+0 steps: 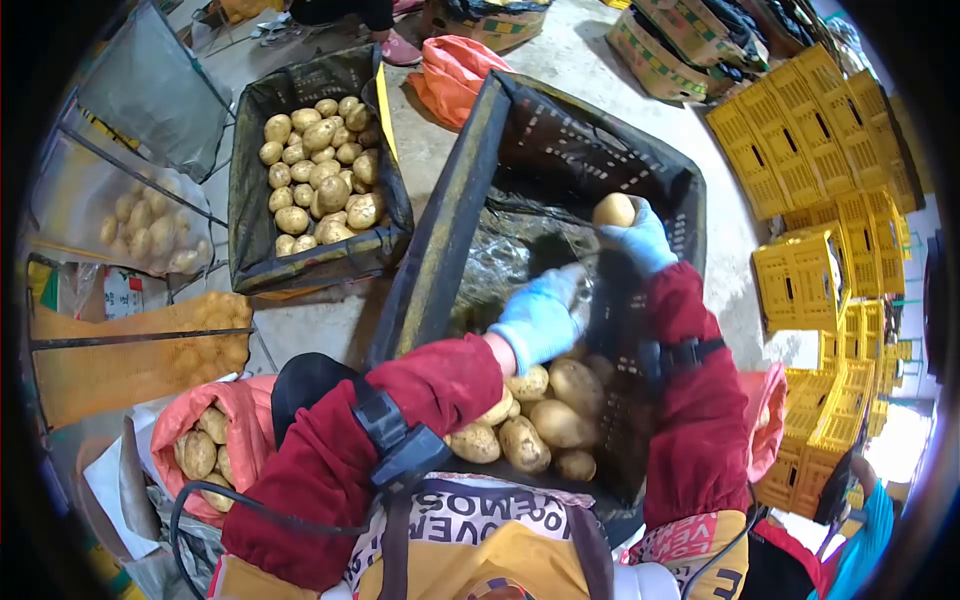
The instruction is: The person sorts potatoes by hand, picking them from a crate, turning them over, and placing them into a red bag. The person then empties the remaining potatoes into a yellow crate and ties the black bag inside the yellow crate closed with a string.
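A potato (614,210) is held in my right hand (643,238), which wears a light blue glove and is closed around it near the right wall of the dark-lined crate (425,270). My left hand (541,318), gloved the same way, hovers over the middle of this crate. Its fingers are blurred, and I cannot see whether they hold anything. Just below it, several potatoes (563,422) lie heaped at the crate's near end. Dark, crumpled plastic (510,255) lines the crate bottom beyond my hands.
A second lined crate (245,215), full of potatoes, stands to the left. Mesh bags (140,345) hang at far left. An open pink sack (165,425) of potatoes sits by my left elbow. Yellow crates (800,280) are stacked at right, beside a person's blue sleeve (872,540).
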### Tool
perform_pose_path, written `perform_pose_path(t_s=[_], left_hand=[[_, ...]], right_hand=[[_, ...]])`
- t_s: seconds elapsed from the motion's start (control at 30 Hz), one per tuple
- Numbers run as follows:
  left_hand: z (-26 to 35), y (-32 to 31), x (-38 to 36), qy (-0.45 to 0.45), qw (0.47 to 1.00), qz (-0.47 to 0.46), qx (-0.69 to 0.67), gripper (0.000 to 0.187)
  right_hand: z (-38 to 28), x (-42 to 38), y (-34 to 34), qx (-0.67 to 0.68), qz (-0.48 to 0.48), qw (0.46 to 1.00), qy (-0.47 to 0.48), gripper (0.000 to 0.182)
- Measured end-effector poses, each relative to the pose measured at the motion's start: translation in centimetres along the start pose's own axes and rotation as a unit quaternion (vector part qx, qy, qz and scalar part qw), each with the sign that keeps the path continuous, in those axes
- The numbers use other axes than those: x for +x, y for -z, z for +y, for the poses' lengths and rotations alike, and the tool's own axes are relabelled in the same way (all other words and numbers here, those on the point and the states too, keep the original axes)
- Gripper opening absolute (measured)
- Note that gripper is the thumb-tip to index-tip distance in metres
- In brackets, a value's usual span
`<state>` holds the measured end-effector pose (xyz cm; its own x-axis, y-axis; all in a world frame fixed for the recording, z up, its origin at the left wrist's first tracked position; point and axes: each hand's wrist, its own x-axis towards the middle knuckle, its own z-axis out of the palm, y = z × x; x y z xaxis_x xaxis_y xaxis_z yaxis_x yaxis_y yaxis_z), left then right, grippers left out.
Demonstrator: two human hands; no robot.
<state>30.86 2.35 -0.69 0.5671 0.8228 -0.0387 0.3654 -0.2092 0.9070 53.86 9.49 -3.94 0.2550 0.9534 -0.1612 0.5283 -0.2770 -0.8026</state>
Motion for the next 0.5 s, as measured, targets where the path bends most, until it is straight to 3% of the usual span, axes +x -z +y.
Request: perform_pose_path(t_s=[0.07, 0.1, 0.13, 0.17, 0.27, 0.37, 0.4, 0.43, 0.47, 0.5], left_hand=[[-0.1, -0.2, 0.4, 0.077, 0.985, 0.002, -0.154, 0.059], [-0.4, -0.8, 0.7, 0.116, 0.960, -0.005, -0.253, 0.066], [0.0, -0.1, 0.9, 0.158, 0.922, -0.081, -0.345, 0.070], [-1.2, -0.7, 0.8, 0.079, 0.879, -0.122, -0.455, 0.063], [0.4, -0.1, -0.6, -0.025, 0.900, -0.203, -0.386, 0.057], [0.6, -0.7, -2.6, 0.027, 0.894, -0.261, -0.362, 0.062], [0.8, -0.7, -3.1, 0.037, 0.897, -0.270, -0.349, 0.065], [0.6, -1.0, -3.2, 0.038, 0.897, -0.276, -0.342, 0.065], [0.6, -1.2, -3.3, -0.027, 0.913, -0.255, -0.318, 0.066], [0.4, -1.4, -3.4, -0.092, 0.923, -0.231, -0.292, 0.067]], right_hand=[[-3.3, -6.3, 0.5, 0.331, -0.056, 0.942, 0.003, 0.060], [-4.0, -9.1, 0.8, 0.437, -0.095, 0.894, -0.010, 0.062], [-4.5, -11.7, 0.6, 0.482, -0.089, 0.872, 0.008, 0.063], [-4.7, -14.0, 0.3, 0.527, -0.080, 0.846, 0.028, 0.064], [-3.7, -19.4, -0.4, 0.450, 0.016, 0.889, 0.081, 0.066], [-3.6, -23.5, -0.2, 0.381, 0.049, 0.921, 0.071, 0.069], [-2.8, -24.4, 0.0, 0.387, 0.058, 0.917, 0.071, 0.069], [-1.5, -25.0, 0.2, 0.453, 0.000, 0.891, 0.031, 0.069], [-1.2, -25.6, 0.2, 0.515, -0.062, 0.855, -0.006, 0.069], [-1.1, -26.0, 0.1, 0.520, -0.061, 0.852, -0.003, 0.069]])
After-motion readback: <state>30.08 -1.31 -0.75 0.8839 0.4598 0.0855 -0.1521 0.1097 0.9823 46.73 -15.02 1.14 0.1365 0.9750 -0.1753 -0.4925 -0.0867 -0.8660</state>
